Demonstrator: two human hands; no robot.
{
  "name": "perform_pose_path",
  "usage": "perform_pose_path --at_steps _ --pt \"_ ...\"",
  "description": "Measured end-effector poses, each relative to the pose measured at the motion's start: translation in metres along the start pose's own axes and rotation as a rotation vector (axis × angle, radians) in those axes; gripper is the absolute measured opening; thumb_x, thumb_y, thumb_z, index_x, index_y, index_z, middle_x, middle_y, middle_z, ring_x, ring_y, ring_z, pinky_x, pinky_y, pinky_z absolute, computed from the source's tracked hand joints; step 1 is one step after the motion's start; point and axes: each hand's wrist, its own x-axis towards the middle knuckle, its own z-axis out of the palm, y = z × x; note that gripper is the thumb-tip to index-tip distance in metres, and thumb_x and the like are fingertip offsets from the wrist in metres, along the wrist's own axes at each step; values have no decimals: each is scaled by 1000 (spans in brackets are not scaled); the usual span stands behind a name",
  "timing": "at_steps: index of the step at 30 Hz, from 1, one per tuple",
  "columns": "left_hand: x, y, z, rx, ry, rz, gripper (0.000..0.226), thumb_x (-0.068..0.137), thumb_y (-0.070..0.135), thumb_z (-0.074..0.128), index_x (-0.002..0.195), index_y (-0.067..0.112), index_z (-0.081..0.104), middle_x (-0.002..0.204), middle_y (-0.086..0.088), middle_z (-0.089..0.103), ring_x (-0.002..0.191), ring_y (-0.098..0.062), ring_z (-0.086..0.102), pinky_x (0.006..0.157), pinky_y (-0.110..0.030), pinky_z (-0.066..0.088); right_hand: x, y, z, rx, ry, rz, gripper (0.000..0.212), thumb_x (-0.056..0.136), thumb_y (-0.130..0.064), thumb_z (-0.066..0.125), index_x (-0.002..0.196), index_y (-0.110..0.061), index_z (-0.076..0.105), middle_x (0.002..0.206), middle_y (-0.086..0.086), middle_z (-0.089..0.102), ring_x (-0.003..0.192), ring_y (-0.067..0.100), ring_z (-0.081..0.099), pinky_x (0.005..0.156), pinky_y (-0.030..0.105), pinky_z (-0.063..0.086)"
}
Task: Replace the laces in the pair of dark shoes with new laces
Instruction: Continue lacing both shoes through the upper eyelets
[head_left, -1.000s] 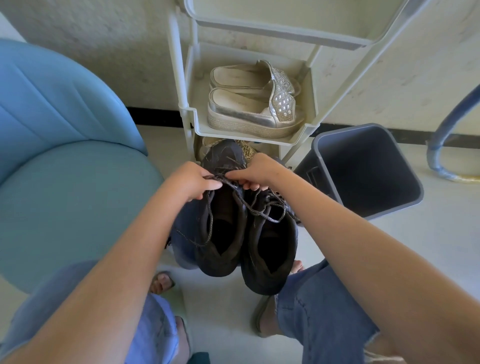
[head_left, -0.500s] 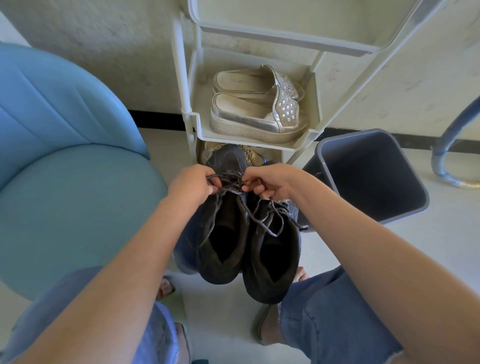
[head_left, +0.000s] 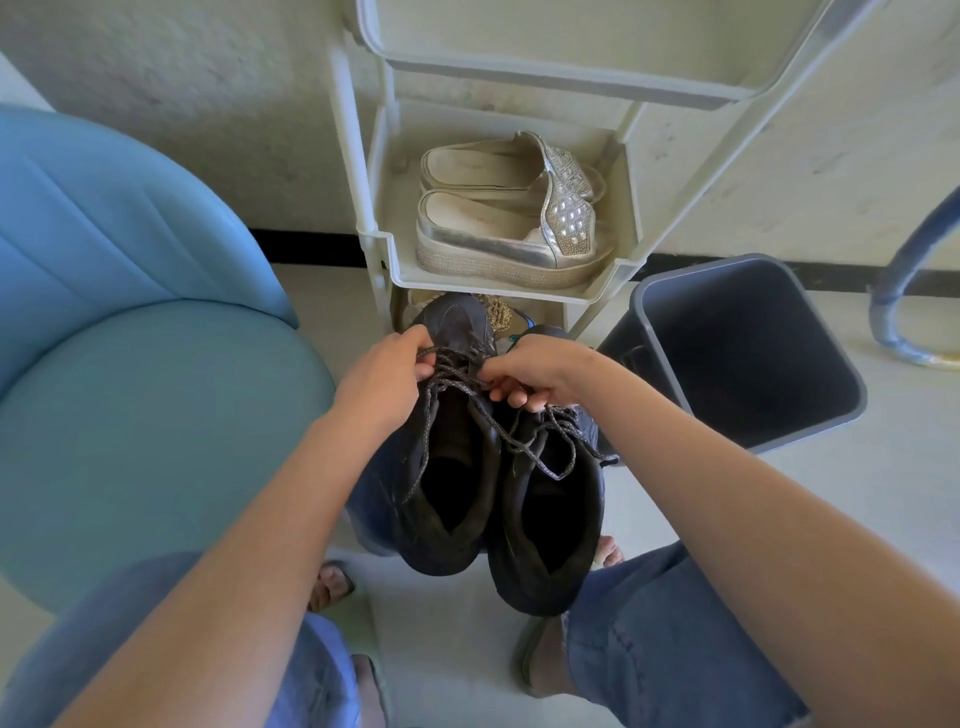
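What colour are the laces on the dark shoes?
The laces are dark grey with pale flecks, a speckled pattern. The head view shows them best.

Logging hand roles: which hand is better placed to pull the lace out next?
Probably left: the left hand pinches the lace at the outer edge of the dark shoes, free space beside it; the right hand pinches lace but lies across both.

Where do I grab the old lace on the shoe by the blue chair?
Pinch the old lace at its loose end, trailing down the dark shoe on its blue chair side, coming from above. It hangs free of the eyelets, so likely easiest. The crossings near the toe are already pinched by the left hand and right hand.
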Motion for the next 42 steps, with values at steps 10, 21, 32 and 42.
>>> perform_pose_path --at_steps 10,21,32,42 --pt "-6 -2 -7 -52 -71 -100 17 93 9 53 85 24 57 91 4 63 84 -17 56 71 -28 41 0 -2 3 -104 5 1 21 92 -17 53 75 -6 55 64 6 59 38 11 43 31 14 27" --pt "14 -2 -13 -199 -94 -296 13 92 18 57 81 14 63 53 10 57 52 -11 50 50 -21 36 -4 -11 -2 -295 23 -50 18 94 -16 57 80 -5 53 71 6 60 49 14 42 40 19 33" --pt "13 3 2 -119 -2 -201 7 88 18 64 85 23 60 88 4 60 82 -16 53 68 -27 37 -4 -13 -4 -155 29 -9 11 93 -10 56 87 -2 52 79 15 65 48 16 41 33 18 28" --pt "12 10 3 -70 72 -113 8 97 13 48 92 19 45 93 3 53 79 -14 45 52 -19 25 -2 -15 -7 -175 -11 -14 23 90 -6 61 68 -6 53 61 7 61 40 12 38 34 16 28"
